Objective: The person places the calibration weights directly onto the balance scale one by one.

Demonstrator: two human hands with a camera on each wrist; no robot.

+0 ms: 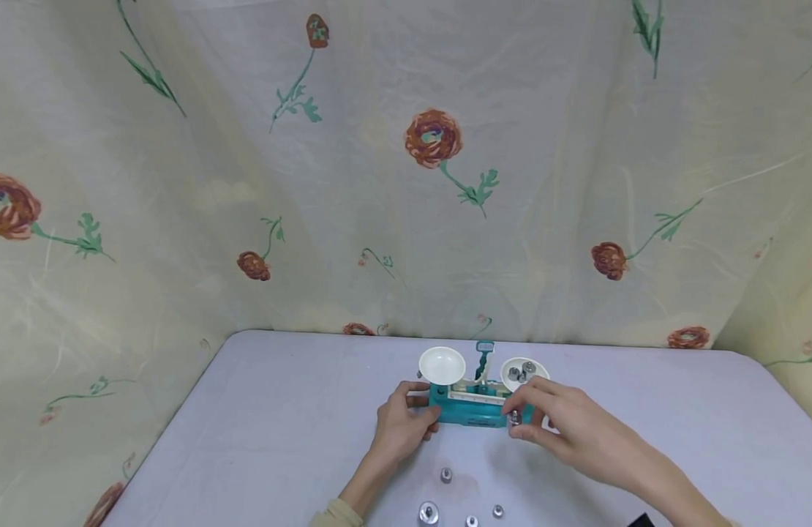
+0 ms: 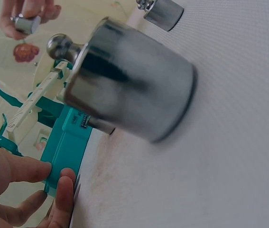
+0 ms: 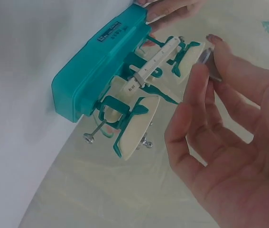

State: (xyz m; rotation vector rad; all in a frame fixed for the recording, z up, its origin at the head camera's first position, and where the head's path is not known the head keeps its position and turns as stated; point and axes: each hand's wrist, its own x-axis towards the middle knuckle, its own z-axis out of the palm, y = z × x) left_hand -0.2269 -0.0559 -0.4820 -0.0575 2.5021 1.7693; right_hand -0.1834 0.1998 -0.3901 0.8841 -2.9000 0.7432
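A teal balance scale [image 1: 468, 413] with two white pans stands on the table. My left hand [image 1: 399, 424] grips the left end of its base, the thumb in front and fingers behind; the left wrist view shows those fingers [image 2: 25, 168] at the base's corner. Between thumb and fingertips, my right hand [image 1: 564, 424] pinches a knobbed metal weight [image 1: 514, 418], held up in front of the scale's right end. Several small weights [image 1: 522, 371] sit in the right pan [image 1: 540, 364]. Nothing lies in the left pan [image 1: 442, 366].
Several metal weights stand on the table nearer to me: a larger one [image 1: 429, 514], one [image 1: 446, 475] behind it, and small ones [image 1: 498, 511] to the right. The larger weight [image 2: 134, 90] fills much of the left wrist view. A flowered curtain [image 1: 353, 183] hangs behind the table.
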